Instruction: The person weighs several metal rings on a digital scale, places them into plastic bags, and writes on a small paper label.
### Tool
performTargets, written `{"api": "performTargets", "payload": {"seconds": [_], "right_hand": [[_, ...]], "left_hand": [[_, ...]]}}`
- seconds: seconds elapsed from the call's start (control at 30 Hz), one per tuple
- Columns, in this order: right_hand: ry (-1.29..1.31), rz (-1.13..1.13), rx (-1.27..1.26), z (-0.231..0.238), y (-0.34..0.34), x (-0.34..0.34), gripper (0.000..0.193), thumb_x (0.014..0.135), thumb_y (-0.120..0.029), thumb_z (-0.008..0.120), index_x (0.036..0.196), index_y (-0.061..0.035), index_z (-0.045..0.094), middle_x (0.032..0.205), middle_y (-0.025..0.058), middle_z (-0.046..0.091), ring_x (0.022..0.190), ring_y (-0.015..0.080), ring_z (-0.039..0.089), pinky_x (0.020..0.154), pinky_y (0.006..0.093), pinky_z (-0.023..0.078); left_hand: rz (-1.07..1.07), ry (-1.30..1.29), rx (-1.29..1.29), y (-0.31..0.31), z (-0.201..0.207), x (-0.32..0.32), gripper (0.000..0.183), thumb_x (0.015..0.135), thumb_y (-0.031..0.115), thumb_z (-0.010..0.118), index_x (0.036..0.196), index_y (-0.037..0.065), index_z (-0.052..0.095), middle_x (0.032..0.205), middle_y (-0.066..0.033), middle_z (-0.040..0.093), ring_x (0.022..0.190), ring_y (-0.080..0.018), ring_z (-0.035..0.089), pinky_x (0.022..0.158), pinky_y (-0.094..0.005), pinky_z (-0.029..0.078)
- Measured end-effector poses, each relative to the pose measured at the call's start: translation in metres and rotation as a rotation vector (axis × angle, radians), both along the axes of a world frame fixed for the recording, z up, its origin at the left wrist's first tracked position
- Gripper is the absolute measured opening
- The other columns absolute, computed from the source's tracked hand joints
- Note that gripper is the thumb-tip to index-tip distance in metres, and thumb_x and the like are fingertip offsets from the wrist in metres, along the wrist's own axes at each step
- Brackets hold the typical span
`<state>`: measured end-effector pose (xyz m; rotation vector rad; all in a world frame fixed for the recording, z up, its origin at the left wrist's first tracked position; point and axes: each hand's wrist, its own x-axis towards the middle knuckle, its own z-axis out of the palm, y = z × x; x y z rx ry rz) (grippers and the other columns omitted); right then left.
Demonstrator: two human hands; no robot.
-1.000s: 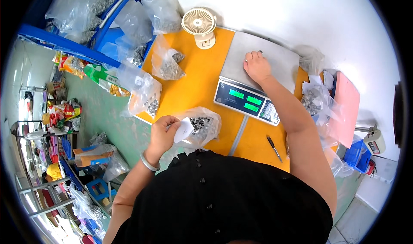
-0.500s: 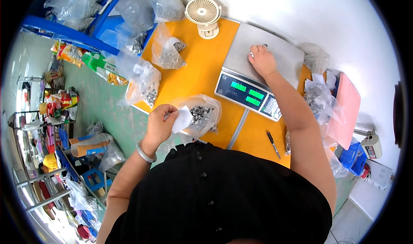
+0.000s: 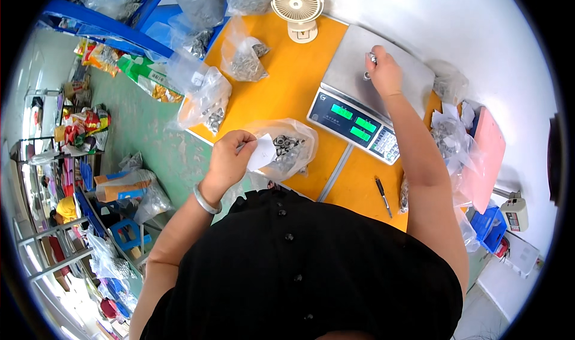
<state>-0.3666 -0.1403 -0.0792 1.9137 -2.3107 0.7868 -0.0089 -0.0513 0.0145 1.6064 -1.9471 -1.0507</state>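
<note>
Paper (image 3: 262, 153) | pinched by left hand (image 3: 229, 156) | metal piece (image 3: 373, 58) | in right hand (image 3: 387, 74)

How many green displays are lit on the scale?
3, on the scale: the left display, the upper right display and the lower right display. None looks hidden.

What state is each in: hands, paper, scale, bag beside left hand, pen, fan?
Left hand: closed on paper
Right hand: gripping small metal parts over scale
Paper: held
Scale: on, display lit green
Bag: open, metal pieces inside
Pen: lying on desk
Fan: upright, spinning unclear
</note>
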Motion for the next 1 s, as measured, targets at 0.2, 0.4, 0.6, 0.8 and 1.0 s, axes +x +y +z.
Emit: {"api": "performTargets", "payload": {"seconds": [0.2, 0.4, 0.6, 0.8, 1.0], "right_hand": [[-1.324, 0.427, 0.112, 0.076, 0.046, 0.110, 0.014, 0.082, -0.010, 0.060, 0.094, -0.0077, 0.053, 0.077, -0.0034, 0.052, 0.068, 0.0035, 0.048, 0.059, 0.0194, 0.042], [-1.522, 0.383, 0.196, 0.038, 0.080, 0.201, 0.015, 0.079, -0.011, 0.062, 0.087, -0.0040, 0.052, 0.069, -0.0015, 0.049, 0.060, 0.0046, 0.045, 0.054, 0.0201, 0.039], [-1.290, 0.450, 0.055, 0.011, 0.096, 0.210, 0.018, 0.065, -0.009, 0.061, 0.080, -0.0028, 0.053, 0.073, 0.0090, 0.055, 0.069, 0.0211, 0.053, 0.062, 0.0306, 0.043], [-0.901, 0.622, -0.084, 0.033, 0.102, 0.196, 0.017, 0.070, -0.014, 0.063, 0.080, -0.0027, 0.056, 0.079, 0.0121, 0.058, 0.073, 0.0246, 0.056, 0.065, 0.0331, 0.045], [-0.766, 0.377, 0.080, 0.030, 0.059, 0.119, 0.014, 0.084, -0.014, 0.057, 0.092, -0.0034, 0.057, 0.087, 0.0109, 0.059, 0.072, 0.0177, 0.057, 0.065, 0.0288, 0.046]], "left_hand": [[0.027, 0.015, 0.006, 0.000, -0.008, 0.008, 0.012, 0.079, 0.009, 0.060, 0.083, -0.002, 0.060, 0.069, -0.0049, 0.058, 0.063, -0.0090, 0.053, 0.057, -0.0236, 0.043], [-0.006, 0.001, -0.005, -0.004, -0.006, 0.002, 0.011, 0.079, 0.008, 0.059, 0.081, -0.002, 0.059, 0.069, -0.0063, 0.059, 0.063, -0.0107, 0.054, 0.058, -0.0247, 0.044], [-0.008, 0.004, -0.042, -0.002, -0.009, 0.004, 0.010, 0.078, 0.007, 0.059, 0.081, -0.002, 0.059, 0.070, -0.0081, 0.059, 0.065, -0.0123, 0.055, 0.060, -0.0257, 0.045], [-0.020, 0.009, -0.054, -0.001, -0.012, 0.005, 0.011, 0.076, 0.008, 0.059, 0.081, -0.002, 0.060, 0.073, -0.0160, 0.060, 0.066, -0.0244, 0.059, 0.060, -0.0308, 0.046], [0.002, -0.003, -0.036, 0.003, -0.008, 0.009, 0.010, 0.078, 0.007, 0.059, 0.080, -0.003, 0.060, 0.071, -0.0105, 0.060, 0.064, -0.0160, 0.057, 0.059, -0.0270, 0.045]]}}
